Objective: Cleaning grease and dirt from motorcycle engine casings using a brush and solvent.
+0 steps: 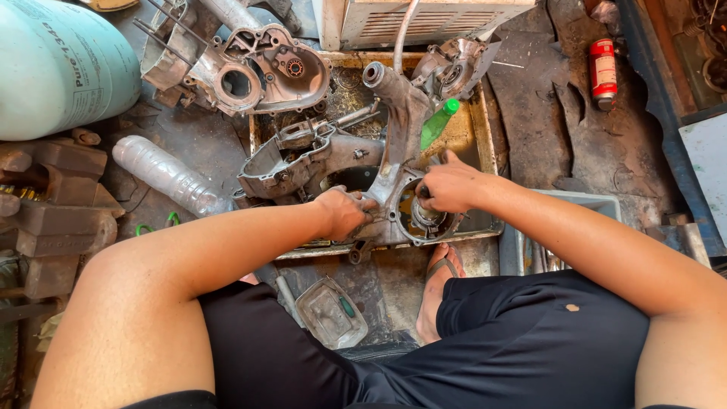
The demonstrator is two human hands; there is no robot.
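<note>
Engine casing point(394, 144) lies gripped under left hand point(344, 212) and right hand point(448, 185).

Left hand point(344, 212) gripping engine crankcase half point(397, 144) over oily metal tray point(485, 136); right hand point(450, 185) closed on part inside its round opening point(424, 216).

An engine casing point(394, 136) lies in the tray point(485, 129), bottle point(170, 176) left.

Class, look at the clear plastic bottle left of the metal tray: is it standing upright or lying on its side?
Lying on its side. The clear plastic bottle rests lengthwise on the dirty floor, beside the metal tray.
</note>
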